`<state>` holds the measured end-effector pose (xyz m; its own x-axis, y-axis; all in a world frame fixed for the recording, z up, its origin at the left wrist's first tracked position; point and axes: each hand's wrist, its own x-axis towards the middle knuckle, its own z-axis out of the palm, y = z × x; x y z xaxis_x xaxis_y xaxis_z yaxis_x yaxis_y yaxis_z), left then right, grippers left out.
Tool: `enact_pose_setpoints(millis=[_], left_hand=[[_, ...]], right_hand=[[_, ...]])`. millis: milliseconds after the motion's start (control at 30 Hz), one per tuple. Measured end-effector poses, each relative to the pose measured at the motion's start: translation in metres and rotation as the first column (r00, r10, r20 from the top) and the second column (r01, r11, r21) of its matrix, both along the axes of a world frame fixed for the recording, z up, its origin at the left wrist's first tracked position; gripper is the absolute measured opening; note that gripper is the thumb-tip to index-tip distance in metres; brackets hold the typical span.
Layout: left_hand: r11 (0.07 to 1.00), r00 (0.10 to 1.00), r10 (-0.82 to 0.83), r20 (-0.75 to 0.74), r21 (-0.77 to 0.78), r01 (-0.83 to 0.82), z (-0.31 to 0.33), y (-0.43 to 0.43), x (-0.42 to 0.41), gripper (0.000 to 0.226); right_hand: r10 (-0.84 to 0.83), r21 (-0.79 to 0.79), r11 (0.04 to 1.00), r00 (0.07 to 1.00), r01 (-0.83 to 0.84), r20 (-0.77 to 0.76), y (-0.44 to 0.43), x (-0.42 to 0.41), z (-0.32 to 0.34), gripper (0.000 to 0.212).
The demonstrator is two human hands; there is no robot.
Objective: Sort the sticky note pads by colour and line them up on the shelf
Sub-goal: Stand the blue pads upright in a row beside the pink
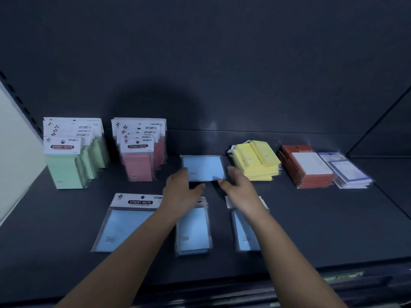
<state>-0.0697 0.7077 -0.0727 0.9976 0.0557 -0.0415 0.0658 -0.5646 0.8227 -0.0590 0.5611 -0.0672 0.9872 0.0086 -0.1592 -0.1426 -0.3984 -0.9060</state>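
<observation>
Both hands hold one blue sticky note pad [203, 166] over the dark shelf [66, 230], between the pink row and the yellow stack. My left hand [181, 191] grips its lower left edge, thumb underneath. My right hand [236, 187] pinches its lower right corner. Green pads [66, 167] stand in a row at the back left, and pink pads [139, 162] stand beside them. Three more blue pads lie flat near the front: a large one [124, 227], one [193, 230] partly under my left wrist, and one [243, 234] partly under my right forearm.
A flat stack of yellow pads [255, 163] lies right of the held pad. Further right sit a red stack [307, 167] and a white and purple stack [347, 172]. A pale side panel [15, 152] bounds the shelf on the left. The shelf's front edge [222, 276] runs below my arms.
</observation>
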Motion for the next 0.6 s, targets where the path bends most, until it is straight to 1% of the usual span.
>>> enact_pose_setpoints(millis=[33,67,100,200,233,267,300,333,367,400,500,600], left_hand=[[0.997,1.0,-0.021,-0.011,-0.074,0.021,-0.001,0.001,0.0,0.028],[0.992,1.0,-0.026,-0.01,-0.121,0.024,-0.003,0.003,-0.001,0.023],[0.986,1.0,-0.017,0.005,-0.166,0.018,-0.003,0.004,-0.001,0.02],[0.967,0.996,0.063,0.062,-0.249,-0.046,-0.002,0.006,-0.002,0.024],[0.961,0.992,0.106,0.07,-0.264,-0.084,-0.002,0.008,-0.002,0.026],[0.948,0.984,0.165,0.061,-0.286,-0.141,-0.002,0.009,-0.002,0.03],[0.923,0.973,0.225,0.05,-0.33,-0.196,-0.003,0.012,-0.003,0.029],[0.889,0.961,0.273,0.041,-0.391,-0.237,-0.003,0.014,-0.004,0.021],[0.846,0.949,0.314,0.022,-0.46,-0.269,-0.003,0.018,-0.005,0.009],[0.803,0.939,0.344,-0.005,-0.517,-0.297,-0.003,0.021,-0.006,0.003],[0.667,0.91,0.408,-0.078,-0.655,-0.355,-0.002,0.035,-0.006,0.014],[0.637,0.907,0.405,-0.114,-0.676,-0.37,0.0,0.051,-0.011,0.017]], right_hand=[[-0.011,0.047,0.999,1.0,0.012,-0.015,0.005,0.004,0.0,0.039],[-0.034,0.097,0.995,0.999,0.035,-0.01,0.008,0.008,-0.001,0.028],[-0.078,0.134,0.988,0.997,0.076,0.007,0.011,0.01,-0.001,0.022],[-0.247,0.256,0.94,0.968,0.228,0.044,0.015,0.013,-0.004,0.013],[-0.295,0.32,0.908,0.955,0.27,0.03,0.016,0.013,-0.005,0.011],[-0.332,0.4,0.864,0.943,0.307,-0.008,0.017,0.013,-0.006,0.01],[-0.354,0.478,0.81,0.933,0.34,-0.063,0.018,0.013,-0.006,0.01],[-0.36,0.537,0.762,0.926,0.362,-0.114,0.019,0.013,-0.005,0.012],[-0.354,0.567,0.736,0.925,0.368,-0.142,0.02,0.013,-0.004,0.014],[-0.341,0.576,0.736,0.93,0.356,-0.14,0.022,0.013,-0.004,0.016],[-0.248,0.545,0.808,0.968,0.223,-0.028,0.028,0.009,-0.004,0.028],[-0.083,0.428,0.902,0.995,0.052,0.054,0.039,0.0,0.0,0.044]])
